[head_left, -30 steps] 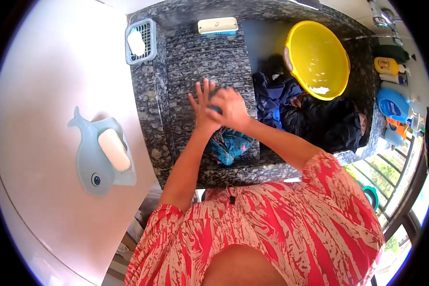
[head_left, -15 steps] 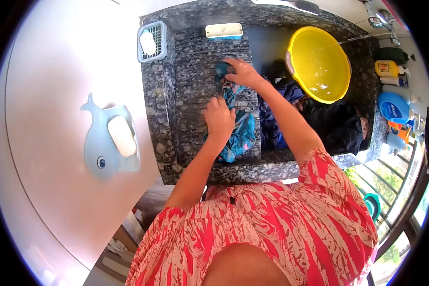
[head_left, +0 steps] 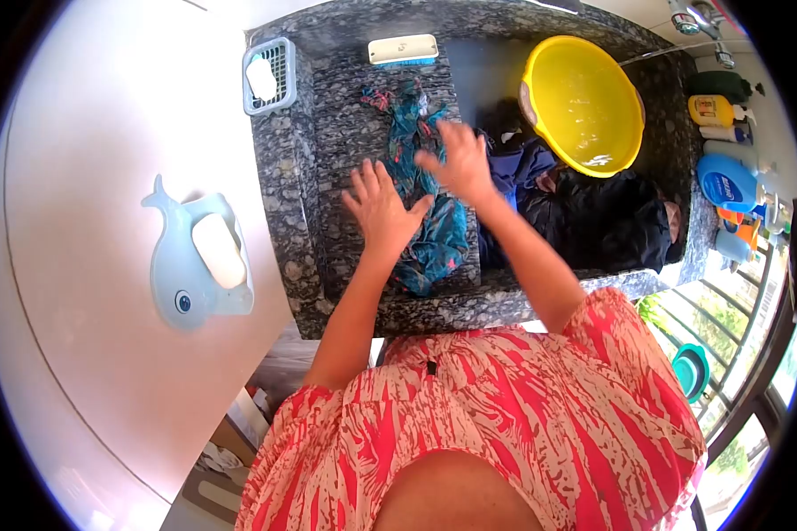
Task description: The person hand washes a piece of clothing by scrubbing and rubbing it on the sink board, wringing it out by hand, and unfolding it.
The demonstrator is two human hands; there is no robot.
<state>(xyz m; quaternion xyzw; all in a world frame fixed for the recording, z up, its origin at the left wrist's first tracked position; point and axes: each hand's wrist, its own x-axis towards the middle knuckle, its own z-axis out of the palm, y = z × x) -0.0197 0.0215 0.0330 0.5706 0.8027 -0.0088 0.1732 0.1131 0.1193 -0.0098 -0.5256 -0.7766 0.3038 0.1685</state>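
A wet teal garment with pink patches (head_left: 440, 237) lies stretched lengthwise over the ridged stone washboard (head_left: 341, 142). My left hand (head_left: 383, 208), fingers spread, is beside the garment's left edge; whether it touches the cloth I cannot tell. My right hand (head_left: 463, 162) is at the garment's right side, its fingers apart and slightly blurred, gripping nothing. Part of the cloth between the hands is crumpled. A scrubbing brush (head_left: 403, 50) with a cream back and blue bristles rests at the far end of the washboard.
Right of the washboard, the sink basin holds dark clothes (head_left: 607, 217) and a tilted yellow tub (head_left: 584, 106) with water, under a tap (head_left: 708, 31). Bottles (head_left: 731, 188) line the right ledge. A soap basket (head_left: 270, 77) stands far left; a whale soap dish (head_left: 179, 252) is nearer.
Both hands have let go of the bunched garment and opened. The cloth now reaches farther up the washboard. The right hand has moved right and nearer; the left has shifted slightly left.
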